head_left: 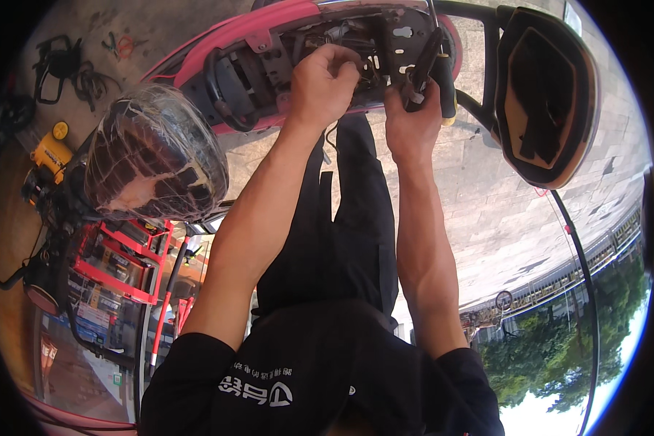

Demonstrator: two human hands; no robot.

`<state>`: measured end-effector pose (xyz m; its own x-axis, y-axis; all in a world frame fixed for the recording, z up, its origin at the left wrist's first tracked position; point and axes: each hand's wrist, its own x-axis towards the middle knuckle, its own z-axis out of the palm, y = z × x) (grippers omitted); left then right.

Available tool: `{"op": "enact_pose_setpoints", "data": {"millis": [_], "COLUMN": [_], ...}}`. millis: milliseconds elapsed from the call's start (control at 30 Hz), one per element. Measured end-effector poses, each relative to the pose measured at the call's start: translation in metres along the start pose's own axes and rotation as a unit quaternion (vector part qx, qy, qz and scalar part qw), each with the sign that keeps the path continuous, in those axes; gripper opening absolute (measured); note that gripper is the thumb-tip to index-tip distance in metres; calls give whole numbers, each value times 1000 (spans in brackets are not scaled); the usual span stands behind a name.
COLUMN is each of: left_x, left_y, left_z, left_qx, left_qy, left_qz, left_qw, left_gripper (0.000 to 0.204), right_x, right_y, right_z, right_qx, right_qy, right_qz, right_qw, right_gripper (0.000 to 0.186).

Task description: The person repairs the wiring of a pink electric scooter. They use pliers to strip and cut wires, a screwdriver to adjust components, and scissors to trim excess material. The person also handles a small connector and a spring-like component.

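My left hand point(325, 83) is closed, its thumb and fingers pinched together over wiring point(370, 73) inside the opened body of a pink electric scooter point(269, 40). Whatever it pinches is too small to make out. My right hand point(414, 123) is wrapped around a dark tool point(424, 62) that looks like pliers, close to the perforated metal plate point(407, 33) of the scooter. Just beyond that hand is a black grip with a yellowish end point(445, 91). A black curved bar point(216, 83) stands on the scooter left of my left hand.
A plastic-wrapped seat point(156, 156) sits at the left, and a large black-rimmed padded piece point(545, 98) at the right. Red shelving point(120, 261) and a yellow machine point(51, 152) stand farther left. Pliers and a red cord point(123, 46) lie on the floor. Paving point(472, 240) stretches to the right.
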<state>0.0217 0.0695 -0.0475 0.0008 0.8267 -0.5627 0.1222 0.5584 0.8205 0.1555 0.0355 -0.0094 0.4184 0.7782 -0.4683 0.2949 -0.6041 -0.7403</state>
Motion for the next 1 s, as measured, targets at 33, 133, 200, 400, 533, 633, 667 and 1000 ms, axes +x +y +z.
{"op": "enact_pose_setpoints", "data": {"millis": [33,133,200,400,533,633,667,1000], "left_x": [1,6,10,23,27,24,23,16], "left_y": [3,18,29,45,39,33,31,45], "left_z": [1,1,-1,0,-1,-3,-3,-9], "left_qx": [30,107,164,250,248,232,245,220], "left_qy": [0,-21,-77,-176,-184,-182,-176,-189], "left_qz": [-10,-32,-73,-155,-121,-108,-84,-146], "left_qw": [999,994,981,939,943,949,950,946], "left_gripper": [20,23,26,31,29,28,28,27], "right_x": [0,-3,-6,-13,-14,-12,-12,-11], "right_y": [2,7,8,2,-3,-3,-3,-3], "right_z": [0,3,6,14,18,17,16,13], "right_qx": [3,47,107,179,142,126,123,86], "right_qy": [1,1,3,14,-2,1,-1,-2], "right_qz": [19,44,83,49,43,40,41,17], "right_qw": [1000,998,991,983,989,991,992,996], "right_gripper": [41,40,40,42,42,42,42,41]}}
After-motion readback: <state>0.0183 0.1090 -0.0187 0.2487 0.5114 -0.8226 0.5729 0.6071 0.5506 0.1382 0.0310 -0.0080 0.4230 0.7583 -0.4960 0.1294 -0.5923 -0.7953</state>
